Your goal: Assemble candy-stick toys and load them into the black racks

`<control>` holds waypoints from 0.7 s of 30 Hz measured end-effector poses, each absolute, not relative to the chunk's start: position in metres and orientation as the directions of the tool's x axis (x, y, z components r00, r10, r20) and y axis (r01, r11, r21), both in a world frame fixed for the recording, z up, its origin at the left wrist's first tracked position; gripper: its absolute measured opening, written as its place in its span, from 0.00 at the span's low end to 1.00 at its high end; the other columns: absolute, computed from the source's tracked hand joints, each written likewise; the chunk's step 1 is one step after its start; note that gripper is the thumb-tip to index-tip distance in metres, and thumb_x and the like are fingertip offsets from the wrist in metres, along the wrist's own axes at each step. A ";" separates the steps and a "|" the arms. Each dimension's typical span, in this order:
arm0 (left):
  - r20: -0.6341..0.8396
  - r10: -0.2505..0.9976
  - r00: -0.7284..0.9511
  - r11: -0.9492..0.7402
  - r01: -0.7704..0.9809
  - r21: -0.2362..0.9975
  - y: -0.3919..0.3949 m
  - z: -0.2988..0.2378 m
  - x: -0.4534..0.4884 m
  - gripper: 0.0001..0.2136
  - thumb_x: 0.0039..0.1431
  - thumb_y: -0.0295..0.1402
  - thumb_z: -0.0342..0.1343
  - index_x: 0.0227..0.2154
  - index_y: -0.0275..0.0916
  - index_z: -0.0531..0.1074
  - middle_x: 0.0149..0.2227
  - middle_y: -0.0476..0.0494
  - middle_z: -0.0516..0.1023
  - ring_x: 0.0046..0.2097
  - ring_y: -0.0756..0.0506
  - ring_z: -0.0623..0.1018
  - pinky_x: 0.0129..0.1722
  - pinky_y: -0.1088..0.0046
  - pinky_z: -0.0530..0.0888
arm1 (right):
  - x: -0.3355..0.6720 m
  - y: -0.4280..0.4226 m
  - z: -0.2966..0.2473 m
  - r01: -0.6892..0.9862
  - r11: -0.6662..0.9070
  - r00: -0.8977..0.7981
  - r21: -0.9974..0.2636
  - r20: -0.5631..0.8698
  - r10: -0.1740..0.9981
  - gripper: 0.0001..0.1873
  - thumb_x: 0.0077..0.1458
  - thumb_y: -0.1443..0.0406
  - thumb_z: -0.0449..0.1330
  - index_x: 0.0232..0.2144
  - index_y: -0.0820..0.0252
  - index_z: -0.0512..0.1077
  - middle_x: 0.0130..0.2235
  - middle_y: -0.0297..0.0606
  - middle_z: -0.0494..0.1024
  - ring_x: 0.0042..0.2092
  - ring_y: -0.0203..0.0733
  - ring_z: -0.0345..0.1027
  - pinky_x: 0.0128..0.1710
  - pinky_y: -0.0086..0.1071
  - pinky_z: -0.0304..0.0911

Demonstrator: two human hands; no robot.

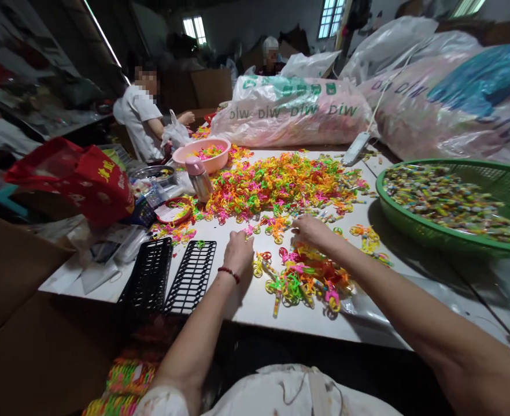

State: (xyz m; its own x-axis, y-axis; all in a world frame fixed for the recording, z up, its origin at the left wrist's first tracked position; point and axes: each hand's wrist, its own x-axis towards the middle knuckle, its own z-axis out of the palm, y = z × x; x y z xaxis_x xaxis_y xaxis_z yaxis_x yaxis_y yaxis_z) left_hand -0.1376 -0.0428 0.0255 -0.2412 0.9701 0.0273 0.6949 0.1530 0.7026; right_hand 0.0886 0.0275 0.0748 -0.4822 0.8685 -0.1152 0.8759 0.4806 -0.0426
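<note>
My left hand (239,253), with a beaded bracelet on the wrist, is over the white table with its fingers curled together. A small pink plastic piece (248,230) shows at its fingertips; what lies inside the fingers is hidden. To its left, a black plastic grid rack (192,271) has a green piece (200,244) at its far end. My right hand (313,232) reaches in from the right, fingers bent and pressed together above a near pile of colourful plastic toy pieces (300,280). Whatever it pinches cannot be made out. Beyond both hands spreads a larger heap of such pieces (276,185).
A green basket (450,240) of small wrapped items stands at right. Another black rack (151,268), a flask (200,182), a pink basin (220,163) and a red bag (85,179) are left. Large plastic sacks (294,124) and a power strip (356,148) lie behind; a co-worker (140,118) sits far left.
</note>
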 end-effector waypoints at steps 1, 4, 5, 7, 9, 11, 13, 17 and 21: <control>0.029 0.960 -0.278 0.175 0.681 0.711 -0.032 0.025 -0.137 0.09 0.61 0.38 0.50 0.36 0.38 0.70 0.44 0.35 0.68 0.48 0.39 0.70 0.50 0.63 0.63 | 0.087 0.038 0.071 0.882 0.471 -0.471 -0.033 -0.142 0.871 0.09 0.56 0.67 0.58 0.36 0.64 0.78 0.39 0.49 0.79 0.42 0.47 0.71 0.39 0.31 0.59; 0.029 0.948 -0.318 0.193 0.642 0.742 -0.005 0.020 -0.135 0.08 0.58 0.37 0.54 0.31 0.38 0.69 0.44 0.35 0.68 0.51 0.37 0.67 0.52 0.63 0.61 | 0.079 0.055 0.059 0.894 0.448 -0.445 -0.030 -0.187 0.876 0.08 0.50 0.69 0.61 0.34 0.66 0.78 0.36 0.51 0.80 0.40 0.48 0.72 0.37 0.30 0.59; 0.027 0.947 -0.321 0.191 0.626 0.756 0.001 0.017 -0.135 0.07 0.56 0.37 0.56 0.30 0.38 0.68 0.43 0.35 0.68 0.52 0.37 0.67 0.52 0.63 0.60 | 0.077 0.057 0.055 0.896 0.443 -0.441 -0.038 -0.194 0.876 0.09 0.49 0.69 0.62 0.34 0.67 0.78 0.37 0.52 0.80 0.40 0.48 0.72 0.37 0.30 0.59; 0.013 0.945 -0.327 0.190 0.579 0.793 0.008 0.013 -0.136 0.08 0.52 0.34 0.60 0.27 0.39 0.66 0.40 0.38 0.69 0.50 0.39 0.67 0.50 0.65 0.61 | 0.074 0.058 0.050 0.900 0.429 -0.434 -0.071 -0.193 0.880 0.11 0.47 0.69 0.63 0.35 0.68 0.78 0.38 0.54 0.79 0.42 0.49 0.72 0.37 0.30 0.59; -0.019 0.940 -0.341 0.200 0.506 0.839 0.008 0.009 -0.138 0.10 0.49 0.32 0.62 0.25 0.39 0.64 0.36 0.42 0.70 0.45 0.42 0.69 0.46 0.66 0.62 | 0.074 0.058 0.049 0.908 0.403 -0.419 -0.118 -0.193 0.887 0.11 0.45 0.70 0.64 0.35 0.68 0.78 0.39 0.54 0.79 0.41 0.49 0.72 0.37 0.30 0.59; -0.063 0.926 -0.373 0.222 0.402 0.888 0.002 0.007 -0.141 0.12 0.47 0.32 0.63 0.25 0.39 0.62 0.31 0.46 0.68 0.39 0.45 0.70 0.41 0.69 0.64 | 0.076 0.056 0.052 0.915 0.362 -0.393 -0.178 -0.188 0.900 0.11 0.45 0.70 0.65 0.34 0.69 0.77 0.37 0.54 0.79 0.39 0.49 0.73 0.36 0.30 0.59; -0.114 0.912 -0.395 0.232 0.267 0.935 -0.008 0.008 -0.143 0.13 0.47 0.34 0.63 0.27 0.39 0.62 0.28 0.49 0.67 0.33 0.48 0.69 0.36 0.71 0.64 | 0.078 0.050 0.057 0.912 0.318 -0.366 -0.257 -0.163 0.916 0.11 0.49 0.70 0.62 0.37 0.69 0.76 0.35 0.52 0.79 0.38 0.47 0.72 0.35 0.30 0.60; -0.197 0.913 -0.358 0.206 -0.013 0.978 -0.041 0.014 -0.143 0.18 0.46 0.45 0.63 0.28 0.38 0.63 0.24 0.53 0.65 0.24 0.54 0.65 0.27 0.76 0.63 | 0.079 0.012 0.068 0.824 0.274 -0.369 -0.497 -0.102 0.924 0.17 0.61 0.67 0.50 0.50 0.64 0.68 0.35 0.42 0.79 0.34 0.38 0.71 0.33 0.28 0.62; -0.223 0.923 -0.313 0.146 -0.250 0.957 -0.078 0.026 -0.133 0.21 0.44 0.49 0.63 0.27 0.37 0.63 0.23 0.54 0.64 0.23 0.55 0.64 0.25 0.78 0.63 | 0.072 -0.046 0.067 0.338 0.013 -0.424 -0.941 -0.140 0.895 0.15 0.59 0.59 0.54 0.44 0.61 0.72 0.31 0.35 0.75 0.30 0.35 0.68 0.31 0.28 0.63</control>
